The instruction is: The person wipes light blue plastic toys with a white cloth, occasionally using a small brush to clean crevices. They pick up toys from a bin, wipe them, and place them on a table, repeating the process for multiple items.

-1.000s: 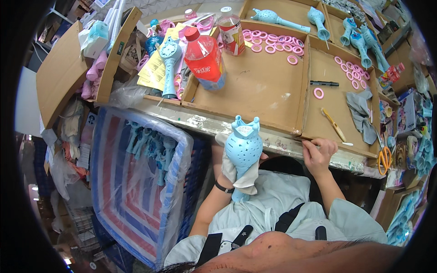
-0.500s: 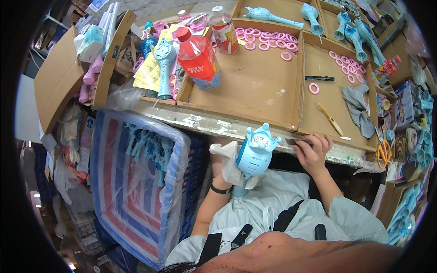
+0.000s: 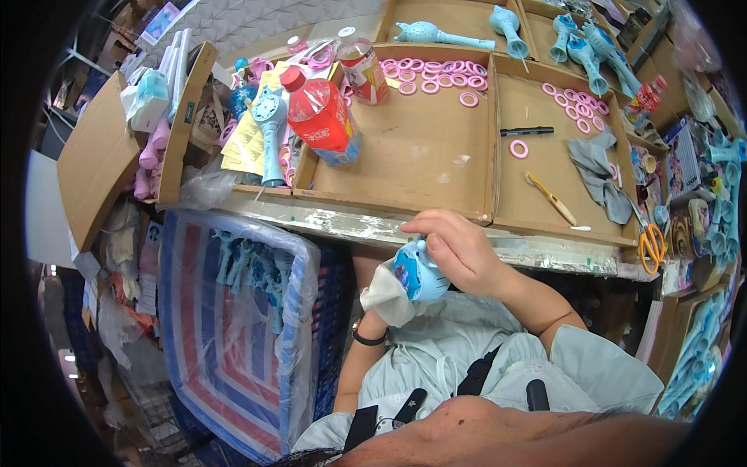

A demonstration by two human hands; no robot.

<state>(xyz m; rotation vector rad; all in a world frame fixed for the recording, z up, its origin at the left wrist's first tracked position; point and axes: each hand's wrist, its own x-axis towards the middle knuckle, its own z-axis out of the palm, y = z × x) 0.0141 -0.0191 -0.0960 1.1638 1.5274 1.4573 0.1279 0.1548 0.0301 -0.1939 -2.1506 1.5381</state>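
My left hand [image 3: 388, 297], covered by a whitish glove or cloth, is closed around a light blue toy wand [image 3: 429, 279] in front of my lap. The wand's rounded head has slots and a darker blue picture panel on its side; its lower part is hidden. Over the crown-like top of the wand lies my right hand [image 3: 465, 253], bare, its fingers stretched out to the left and its thumb against or just above the crown. Whether the palm touches the wand cannot be seen.
Cardboard trays [image 3: 405, 187] on the bench hold pink rings [image 3: 443, 80], a black pen [image 3: 527, 131], a yellow-handled tool [image 3: 551, 199] and a grey cloth [image 3: 599, 171]. Orange scissors [image 3: 650, 247] lie at the right edge. Red bottles [image 3: 320, 124] stand left; a striped, lined basket [image 3: 222, 327] holds more wands.
My right hand has left the bench edge and moved left onto the wand's top. The wand has turned, showing its picture panel, and sits slightly lower and left. The view has shifted a little.
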